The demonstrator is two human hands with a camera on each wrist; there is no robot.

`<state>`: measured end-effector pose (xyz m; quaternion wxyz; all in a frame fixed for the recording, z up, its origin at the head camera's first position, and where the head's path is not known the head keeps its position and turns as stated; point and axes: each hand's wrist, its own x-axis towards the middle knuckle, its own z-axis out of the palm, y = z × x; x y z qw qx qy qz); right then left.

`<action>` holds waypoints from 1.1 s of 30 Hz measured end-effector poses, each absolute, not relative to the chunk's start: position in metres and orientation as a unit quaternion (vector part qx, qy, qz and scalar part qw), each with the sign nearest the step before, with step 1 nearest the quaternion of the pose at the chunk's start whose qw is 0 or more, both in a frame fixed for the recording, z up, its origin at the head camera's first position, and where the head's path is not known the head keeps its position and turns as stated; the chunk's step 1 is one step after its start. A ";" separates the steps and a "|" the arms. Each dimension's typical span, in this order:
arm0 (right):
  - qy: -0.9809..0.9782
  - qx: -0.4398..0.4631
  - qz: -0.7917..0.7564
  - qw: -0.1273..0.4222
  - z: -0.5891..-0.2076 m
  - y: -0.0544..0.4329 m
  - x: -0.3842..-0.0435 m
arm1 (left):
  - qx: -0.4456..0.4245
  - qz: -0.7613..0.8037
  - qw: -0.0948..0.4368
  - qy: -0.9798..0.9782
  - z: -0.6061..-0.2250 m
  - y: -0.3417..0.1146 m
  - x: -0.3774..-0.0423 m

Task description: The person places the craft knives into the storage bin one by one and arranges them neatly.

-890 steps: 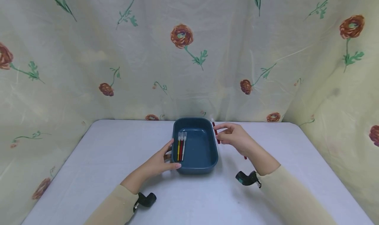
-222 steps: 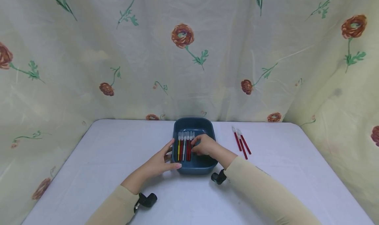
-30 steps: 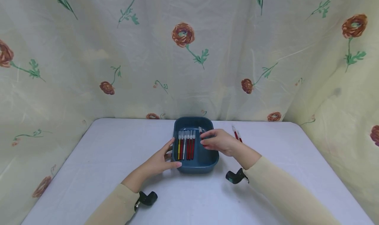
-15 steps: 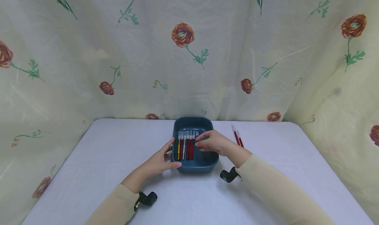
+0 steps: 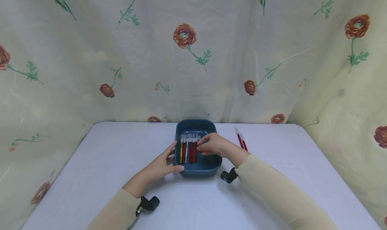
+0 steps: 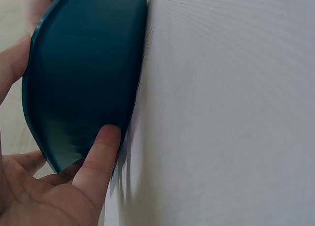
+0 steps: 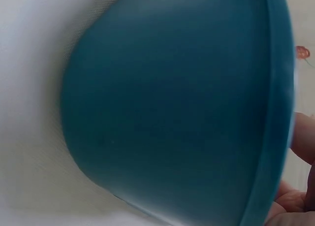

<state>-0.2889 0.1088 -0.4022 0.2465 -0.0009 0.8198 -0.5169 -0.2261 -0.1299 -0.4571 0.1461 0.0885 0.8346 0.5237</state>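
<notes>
A dark blue rectangular bin (image 5: 198, 173) stands on the table. Along its left side lies a row of slim pen-like sticks (image 5: 189, 152) with clear caps: yellow, white and several red. My left hand (image 5: 160, 166) holds the bin at its near left corner, fingers against the outer wall in the left wrist view. Inside the bin, my right hand (image 5: 213, 145) pinches a red stick at the right end of the row. Its clear cap (image 5: 199, 138) shows above the fingertips, while the hand hides most of the rest. The right wrist view shows mainly the bin's outside wall.
To the right of the bin, red capped sticks (image 5: 240, 139) lie on the white-covered table (image 5: 121, 146), partly hidden behind my right forearm. A floral curtain (image 5: 211, 99) hangs behind the table's far edge.
My right hand has moved left with the red stick, bringing it lower beside the row. Much earlier, fewer sticks lay in the bin. My left hand stays at the corner.
</notes>
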 end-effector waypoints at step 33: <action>0.873 -0.086 -0.441 0.191 -0.367 0.148 -0.273 | 0.082 0.519 0.144 0.839 -0.459 -0.129 -0.226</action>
